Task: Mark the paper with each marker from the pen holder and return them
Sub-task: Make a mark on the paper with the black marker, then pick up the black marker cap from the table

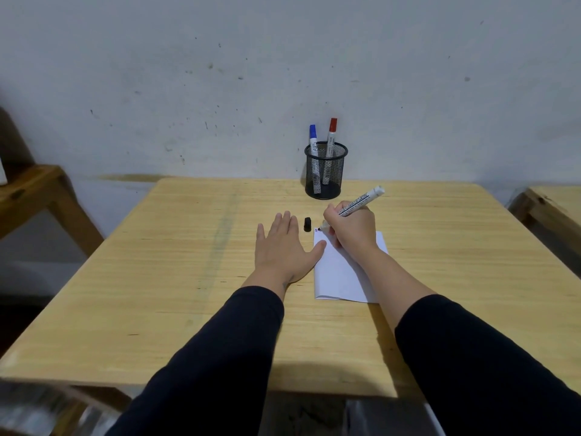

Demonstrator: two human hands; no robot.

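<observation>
At the far left a wooden side table [34,187] stands apart from the pale wooden worktop [176,278]. On the worktop, left of centre, the left hand [283,250] lies flat, palm down, its fingers [286,220] spread and released, grasping nothing; its thumb tip touches the left edge of the white paper [342,272]. Just beyond that thumb, a black cap [307,224] stands on the wood between the two hands, close to the paper's far left corner. Farther back, near the wall, the black mesh pen holder [325,174] holds a blue-capped marker [313,143] and, to its right, a red-capped marker [330,136], both upright and leaning slightly. The right hand [352,228] rests on the paper's far end, fingers clenched around an uncapped marker [361,202] whose dark tip meets the paper at the far left corner, its barrel tilted up and to the right. Small marks show by the tip, too small to read.
</observation>
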